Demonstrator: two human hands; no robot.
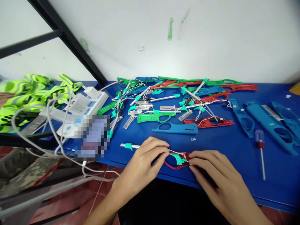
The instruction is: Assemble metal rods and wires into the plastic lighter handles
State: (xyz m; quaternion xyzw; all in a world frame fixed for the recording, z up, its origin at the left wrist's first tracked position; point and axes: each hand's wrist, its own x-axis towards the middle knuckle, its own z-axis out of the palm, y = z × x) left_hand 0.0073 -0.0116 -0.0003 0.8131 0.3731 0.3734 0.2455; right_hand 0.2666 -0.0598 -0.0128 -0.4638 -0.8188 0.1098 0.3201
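Note:
At the table's front edge lies a red lighter casing half (172,167), with a teal trigger (180,160) and white wires set in it. My left hand (150,156) grips its left part between thumb and fingers. From under that hand, a metal lighter tube (135,146) with a teal collar sticks out to the left. On the casing's right end, my right hand (215,172) has its thumb and fingertips closed, partly hiding that end. Just behind are a blue casing half (180,128) and a small pale ring (193,139).
Casing halves, metal tubes and clear fuel tanks (128,121) lie jumbled along the wall. A screwdriver (260,145) and several blue casings (269,125) are at right. At left are a white power strip (99,103), loose cables, a pixelated phone-like object (93,137) and yellow reflective straps (30,90).

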